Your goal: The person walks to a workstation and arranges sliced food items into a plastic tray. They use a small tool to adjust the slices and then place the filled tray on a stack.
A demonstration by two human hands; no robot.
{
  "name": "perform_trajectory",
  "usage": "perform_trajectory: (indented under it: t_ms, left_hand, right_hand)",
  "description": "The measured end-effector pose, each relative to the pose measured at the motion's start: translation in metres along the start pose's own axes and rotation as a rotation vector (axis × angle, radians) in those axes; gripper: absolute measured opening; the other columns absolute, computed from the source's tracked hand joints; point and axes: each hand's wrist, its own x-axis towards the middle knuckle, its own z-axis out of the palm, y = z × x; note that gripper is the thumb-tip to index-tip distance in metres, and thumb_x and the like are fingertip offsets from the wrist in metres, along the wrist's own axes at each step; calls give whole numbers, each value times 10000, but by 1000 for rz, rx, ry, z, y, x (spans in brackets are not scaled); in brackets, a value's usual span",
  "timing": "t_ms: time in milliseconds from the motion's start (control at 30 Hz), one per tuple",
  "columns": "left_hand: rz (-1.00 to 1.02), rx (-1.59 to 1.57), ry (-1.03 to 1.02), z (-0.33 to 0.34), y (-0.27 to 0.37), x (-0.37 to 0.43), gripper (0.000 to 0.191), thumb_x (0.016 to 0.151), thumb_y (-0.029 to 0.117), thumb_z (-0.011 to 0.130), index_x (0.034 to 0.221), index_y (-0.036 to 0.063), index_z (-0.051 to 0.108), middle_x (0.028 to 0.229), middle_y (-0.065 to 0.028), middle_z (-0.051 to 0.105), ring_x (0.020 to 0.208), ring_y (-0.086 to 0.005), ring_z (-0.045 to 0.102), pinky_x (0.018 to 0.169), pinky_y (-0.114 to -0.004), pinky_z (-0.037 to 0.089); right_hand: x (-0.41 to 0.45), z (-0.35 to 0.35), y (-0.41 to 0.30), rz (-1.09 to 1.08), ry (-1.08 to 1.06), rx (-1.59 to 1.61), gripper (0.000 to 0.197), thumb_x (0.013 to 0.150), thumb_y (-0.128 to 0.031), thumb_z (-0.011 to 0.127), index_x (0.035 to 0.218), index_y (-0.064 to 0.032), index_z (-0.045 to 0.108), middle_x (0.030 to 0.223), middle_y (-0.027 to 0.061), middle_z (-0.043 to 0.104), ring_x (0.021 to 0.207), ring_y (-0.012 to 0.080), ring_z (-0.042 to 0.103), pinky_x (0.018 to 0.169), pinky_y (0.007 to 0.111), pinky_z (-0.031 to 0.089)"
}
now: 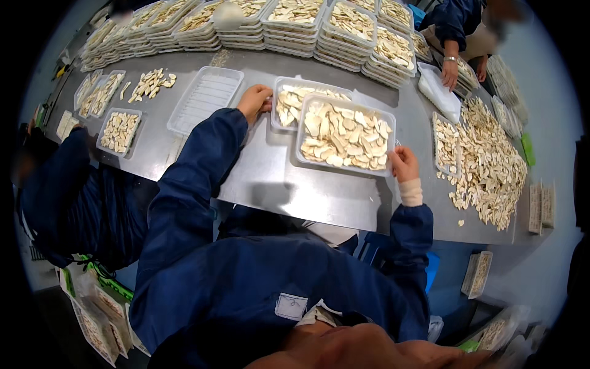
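Note:
Two clear plastic trays of pale dried slices, which look like mushroom, are in front of me. The front tray [345,136] overlaps the near right part of the rear tray [286,104], hiding much of its contents. My right hand [404,163] pinches the front tray's right rim between thumb and fingers. At the rear tray's left rim, my left hand [255,102] has its fingers curled against the edge. Left of that hand lies an empty ribbed plastic tray [205,99], partly behind my sleeve.
Stacked filled trays [295,27] line the steel table's [295,193] far side. A loose heap of slices [488,161] spreads at right, beside a filled tray [446,143]. A co-worker's hand [449,74] touches white trays [438,92]. Another person [87,198] sits at left near a filled tray [120,131].

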Motion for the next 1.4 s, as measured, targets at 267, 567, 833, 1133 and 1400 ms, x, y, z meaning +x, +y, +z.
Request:
perform_trajectory:
  t_ms: [267,567,833,1133,1400]
  left_hand:
    - [214,274,145,8,-15,-11,259,890,197,620,1087,31,597,913,-58,618,764,-134,596,637,-258,486]
    - [89,449,-62,7,-21,-84,289,937,267,570,1103,31,581,931,-36,594,699,-111,568,569,-255,457]
    - [113,557,-132,7,-29,-66,252,930,190,573,1111,20,617,808,6,592,679,-79,536,585,-234,446]
    - [573,450,74,47,-1,-66,259,925,139,577,1144,6,612,917,-81,668,745,-169,586,710,-290,477]
    - [850,653,138,52,6,-80,253,927,66,557,1173,34,605,1160,-94,631,975,-234,605,852,-298,475]
  right_hand:
    - [-35,0,38,102,-41,-10,111,873,-124,645,878,-36,577,642,-5,577,461,59,477,409,218,364]
    - [15,59,51,40,-8,-36,155,858,-145,664,895,-15,589,643,5,583,482,83,508,434,248,406]
    - [33,78,27,-48,25,-1,137,847,-127,664,914,-24,604,727,7,610,626,85,544,582,236,465]
    - [67,69,22,-133,100,145,123,863,-90,633,934,-6,579,789,43,620,705,113,603,634,278,560]
    - [71,62,41,-289,146,28,229,864,-109,671,1037,2,569,836,57,665,755,124,612,700,279,502]
